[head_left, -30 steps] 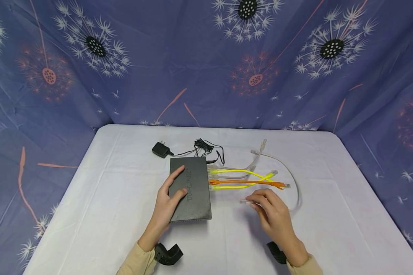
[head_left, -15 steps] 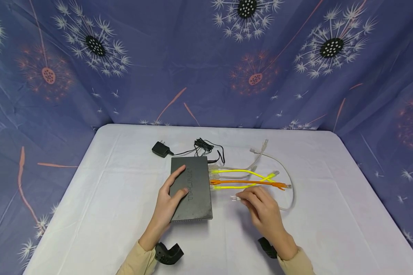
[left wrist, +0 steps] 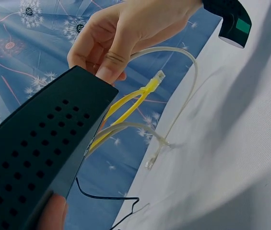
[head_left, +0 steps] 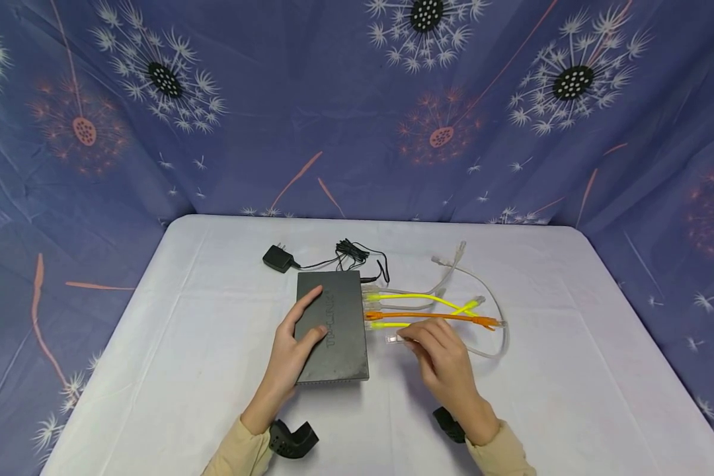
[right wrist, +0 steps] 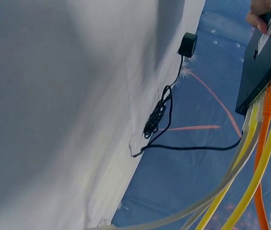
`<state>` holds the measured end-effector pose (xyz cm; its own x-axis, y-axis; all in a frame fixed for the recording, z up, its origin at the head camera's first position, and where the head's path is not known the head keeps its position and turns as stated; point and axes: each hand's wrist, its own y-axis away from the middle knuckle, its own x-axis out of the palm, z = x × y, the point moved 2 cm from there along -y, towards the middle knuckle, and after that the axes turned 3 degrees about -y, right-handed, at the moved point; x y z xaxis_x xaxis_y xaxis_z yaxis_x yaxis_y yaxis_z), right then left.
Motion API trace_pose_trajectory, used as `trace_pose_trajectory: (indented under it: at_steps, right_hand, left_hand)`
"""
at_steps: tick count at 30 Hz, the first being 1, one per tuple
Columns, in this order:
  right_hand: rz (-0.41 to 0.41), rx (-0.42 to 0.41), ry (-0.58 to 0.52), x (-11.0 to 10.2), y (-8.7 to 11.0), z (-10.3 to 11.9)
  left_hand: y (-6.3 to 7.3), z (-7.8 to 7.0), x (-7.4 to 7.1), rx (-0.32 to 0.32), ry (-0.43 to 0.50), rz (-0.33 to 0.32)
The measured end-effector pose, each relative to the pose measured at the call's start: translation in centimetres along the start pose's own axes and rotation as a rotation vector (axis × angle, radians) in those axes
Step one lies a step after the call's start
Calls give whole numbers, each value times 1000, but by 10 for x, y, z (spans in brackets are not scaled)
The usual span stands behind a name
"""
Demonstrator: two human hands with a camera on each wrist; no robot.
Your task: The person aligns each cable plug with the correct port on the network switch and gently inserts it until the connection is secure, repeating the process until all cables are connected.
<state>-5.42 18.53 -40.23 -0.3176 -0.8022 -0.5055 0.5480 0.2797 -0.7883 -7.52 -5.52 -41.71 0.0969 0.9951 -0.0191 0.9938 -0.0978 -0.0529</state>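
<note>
My left hand [head_left: 288, 347] grips a dark grey TP-LINK network switch [head_left: 348, 360] by its left side, thumb and index finger lying on its top face. Two yellow cables [head_left: 413, 296], an orange cable [head_left: 434, 317] and grey cables [head_left: 407, 307] are plugged into its right edge. My right hand [head_left: 443, 360] pinches a grey network cable [head_left: 504, 330] just behind its clear plug [head_left: 395, 339], which points at the switch, a short gap from the port edge. In the left wrist view, the switch [left wrist: 39, 143] hides that plug.
Behind the switch lie a black power adapter [head_left: 277, 258] and its bundled cord [head_left: 352, 250], whose lead runs to the switch's far right corner. Loose grey plugs [head_left: 437, 260] rest at the back right of the white-covered table [head_left: 571, 396]. A patterned blue curtain [head_left: 357, 99] hangs behind.
My right hand has moved left with the grey cable's plug, closer to the switch, and the cable's loop has followed. The switch has shifted very slightly right in my left hand.
</note>
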Motion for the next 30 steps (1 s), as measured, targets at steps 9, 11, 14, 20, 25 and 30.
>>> trace_pose_trajectory:
  at_steps: [9,11,14,20,25,30]
  right_hand:
    - [-10,34,-44,7,-1,2]
    - [-3,32,-57,8,-1,2]
    - [10,28,-78,8,1,1]
    - [44,52,-100,5,7,0]
    - [91,101,-103,2,11,0]
    - [137,154,-91,0,17,0]
  left_hand:
    - [1,0,0,2,-2,0]
    - [0,0,0,3,2,2]
    - [0,-1,0,6,4,1]
    - [-2,-1,-2,2,2,-9]
    - [-3,0,-3,2,5,-16]
    - [-3,-1,-4,2,-1,-17]
